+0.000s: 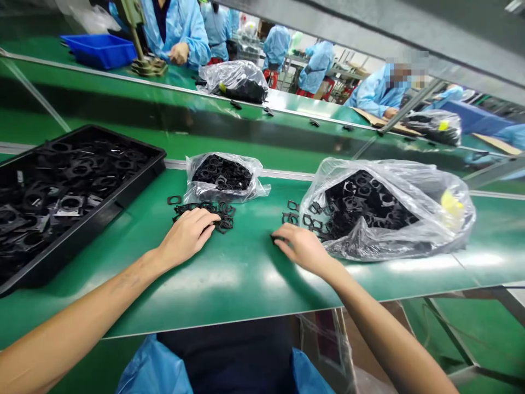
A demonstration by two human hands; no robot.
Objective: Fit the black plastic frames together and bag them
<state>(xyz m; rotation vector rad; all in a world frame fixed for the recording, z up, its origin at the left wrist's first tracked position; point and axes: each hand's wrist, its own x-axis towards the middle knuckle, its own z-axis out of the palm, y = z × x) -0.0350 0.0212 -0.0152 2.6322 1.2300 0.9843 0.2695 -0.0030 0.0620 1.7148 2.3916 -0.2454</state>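
My left hand (187, 234) is over a loose pile of small black square frames (225, 223), its thumb and fingers closing on a frame at the pile's right side. Which frame it grips is partly hidden by the fingers. To the right, my right hand (304, 247) pinches a small black frame (274, 239) just above the green bench. Beyond that hand, a few loose frames (292, 206) lie by the mouth of a large clear bag (435, 219) full of black frames. Behind the left pile sits a smaller open bag (256, 189) of similar parts.
A black tray (135, 191) of larger black parts stands at the left on the green bench (241, 290). Across a lower green strip, a blue bin (98, 50), a metal stand (141, 60) and another filled bag (233, 76) rest on the far bench, where people in blue smocks work.
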